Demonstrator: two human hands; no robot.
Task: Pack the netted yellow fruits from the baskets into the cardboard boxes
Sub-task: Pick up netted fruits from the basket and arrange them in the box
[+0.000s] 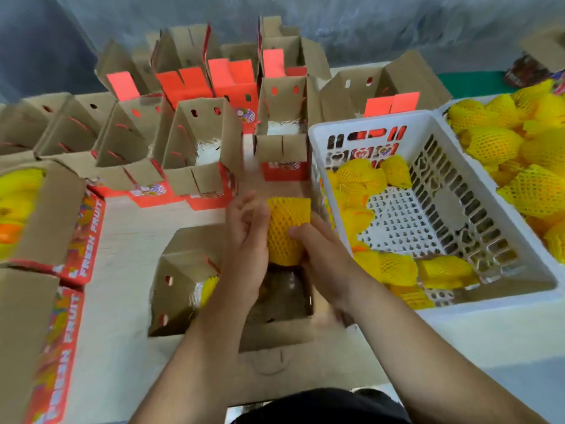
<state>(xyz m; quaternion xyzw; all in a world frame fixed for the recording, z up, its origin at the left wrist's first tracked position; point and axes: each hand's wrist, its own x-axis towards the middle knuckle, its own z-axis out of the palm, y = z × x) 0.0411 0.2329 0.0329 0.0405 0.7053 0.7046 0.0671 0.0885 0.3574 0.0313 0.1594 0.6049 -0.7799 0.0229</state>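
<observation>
Head view, itemised from my hands outward:

- Netted yellow fruit (287, 229): one piece in yellow foam mesh, held upright between both my hands, above the open cardboard box directly in front of me.
- My left hand (246, 237): palm against the fruit's left side, fingers loosely curved around it, fingertips blurred.
- My right hand (321, 249): fingers and thumb wrapped on the fruit's right and lower side.
- Open cardboard box (183, 286): flaps standing up, two punched holes in its left wall; another netted fruit (209, 289) shows inside at the left, on white shredded padding.
- White plastic basket (428, 185): just right of the box, perforated floor partly bare, netted fruits lying along its left and near sides.
- Second basket (443, 110): further right, touching the first, heaped with netted fruits; only partly in frame.
- Filled box (46, 215): at the left edge, yellow fruit inside, red side printed "FRESH FRUIT".
- Empty boxes (201, 133): a cluster behind, flaps raised, red inner panels, some with white padding at the bottom.
- Pale tabletop (122, 246): carries all boxes and baskets.
- Grey wall (397, 29): behind the table.
</observation>
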